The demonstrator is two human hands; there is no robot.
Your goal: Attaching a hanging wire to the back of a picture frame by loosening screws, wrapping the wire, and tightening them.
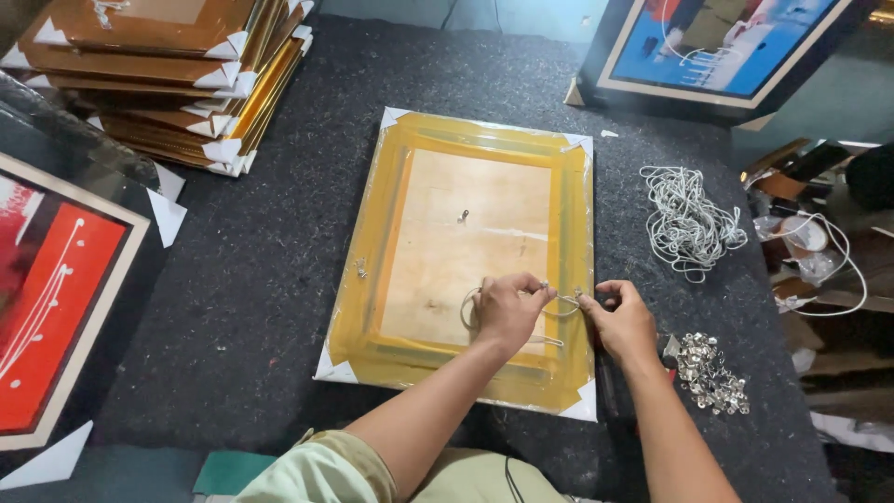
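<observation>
— Two hands at the frame's (466,251) near right edge: our left hand (506,309) pinches the white cord (559,305), our right hand (622,321) grips it at the ring.
— Left ring stays untied; beyond lies the spare cord bundle (687,224).

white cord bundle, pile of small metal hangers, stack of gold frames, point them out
white cord bundle (687,222), head view, middle of the tangle
pile of small metal hangers (710,374), head view, centre of the heap
stack of gold frames (177,74), head view, top frame's back

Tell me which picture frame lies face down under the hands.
The gold frame in the middle of the table, wooden back up, plastic-wrapped. Both the left hand and right hand work cord at its right edge. The others are stacked or show painted fronts.
</observation>
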